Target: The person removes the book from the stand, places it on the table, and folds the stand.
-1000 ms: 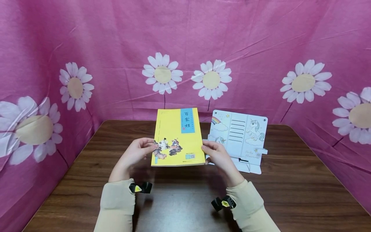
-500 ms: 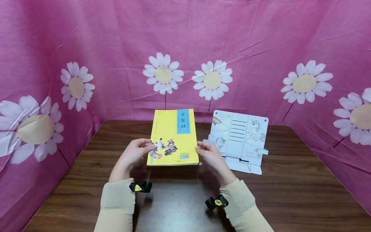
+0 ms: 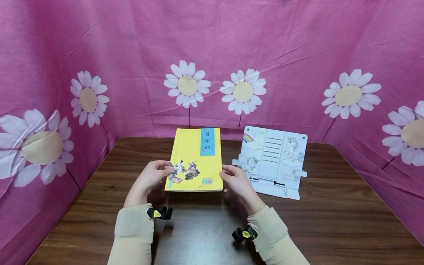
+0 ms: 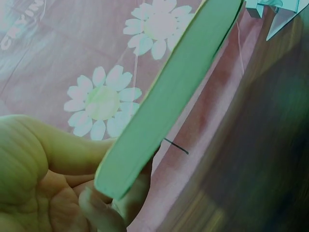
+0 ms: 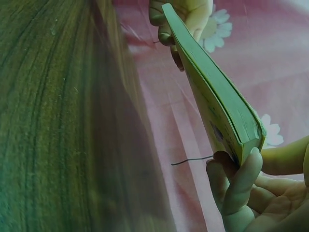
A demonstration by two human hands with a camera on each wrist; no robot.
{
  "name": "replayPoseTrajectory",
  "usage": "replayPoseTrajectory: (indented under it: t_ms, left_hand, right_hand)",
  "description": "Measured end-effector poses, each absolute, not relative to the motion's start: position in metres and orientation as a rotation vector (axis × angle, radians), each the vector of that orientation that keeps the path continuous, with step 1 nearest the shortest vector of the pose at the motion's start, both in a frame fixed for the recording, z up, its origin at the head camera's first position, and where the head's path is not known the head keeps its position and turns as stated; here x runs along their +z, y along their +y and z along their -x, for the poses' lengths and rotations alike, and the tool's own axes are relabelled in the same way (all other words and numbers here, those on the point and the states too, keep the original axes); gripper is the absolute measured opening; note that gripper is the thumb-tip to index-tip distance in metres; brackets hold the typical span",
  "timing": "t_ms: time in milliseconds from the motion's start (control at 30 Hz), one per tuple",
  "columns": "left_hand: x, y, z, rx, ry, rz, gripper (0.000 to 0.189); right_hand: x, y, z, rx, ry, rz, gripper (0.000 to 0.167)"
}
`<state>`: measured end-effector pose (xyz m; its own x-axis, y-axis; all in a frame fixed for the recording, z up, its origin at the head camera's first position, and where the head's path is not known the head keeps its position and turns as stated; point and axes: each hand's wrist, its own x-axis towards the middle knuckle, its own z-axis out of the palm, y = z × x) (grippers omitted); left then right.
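Both hands hold a yellow paperback book [image 3: 197,169] with a blue title panel and painted figures on its front cover, which faces up. My left hand [image 3: 155,178] grips the left edge near the lower corner, thumb on the cover and fingers beneath. On the opposite edge, my right hand [image 3: 239,186] pinches the book in the same way. The left wrist view shows the thick page block [image 4: 164,96] between thumb and fingers. A gap appears between the book [image 5: 217,92] and the table in the right wrist view. Most fingers under the book are hidden in the head view.
A white metal book stand [image 3: 271,158] with unicorn and rainbow drawings stands tilted back, just right of my right hand. The dark wood table [image 3: 338,221] ends at a pink curtain [image 3: 212,40] printed with daisies. Black cameras [image 3: 160,212] sit at both wrists.
The book has shifted left, away from the book stand, and its far edge sits slightly lower. My right hand has moved left with it; the left hand has barely moved.
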<state>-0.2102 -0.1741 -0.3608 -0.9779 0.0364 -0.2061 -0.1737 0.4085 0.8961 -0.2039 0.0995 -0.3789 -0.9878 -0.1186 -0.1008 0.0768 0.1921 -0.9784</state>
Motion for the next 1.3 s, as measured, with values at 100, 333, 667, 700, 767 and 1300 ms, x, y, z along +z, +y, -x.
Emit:
replayPoseTrajectory:
  t_ms: [100,333,667,700,767,1300]
  left_hand:
    - [-0.361,-0.176,0.21,1.586,2.465,0.136,0.039]
    - [-0.362,-0.178,0.21,1.575,2.452,0.146,0.039]
    - [-0.365,-0.179,0.21,1.554,2.449,0.174,0.041]
    - [-0.365,-0.179,0.211,1.549,2.45,0.177,0.04]
    - [-0.366,-0.179,0.211,1.541,2.451,0.187,0.04]
    - [-0.375,-0.183,0.214,1.479,2.469,0.216,0.038]
  right_hand:
    - [-0.381,0.098,0.204,-1.9,2.305,0.038,0.041]
    - [-0.385,0.095,0.202,-1.877,2.332,0.055,0.039]
    - [-0.391,0.09,0.202,-1.855,2.332,0.042,0.038]
    - [-0.392,0.09,0.202,-1.854,2.327,0.034,0.038]
    - [-0.394,0.089,0.203,-1.848,2.326,0.027,0.038]
    - [-0.403,0.084,0.201,-1.814,2.307,0.021,0.037]
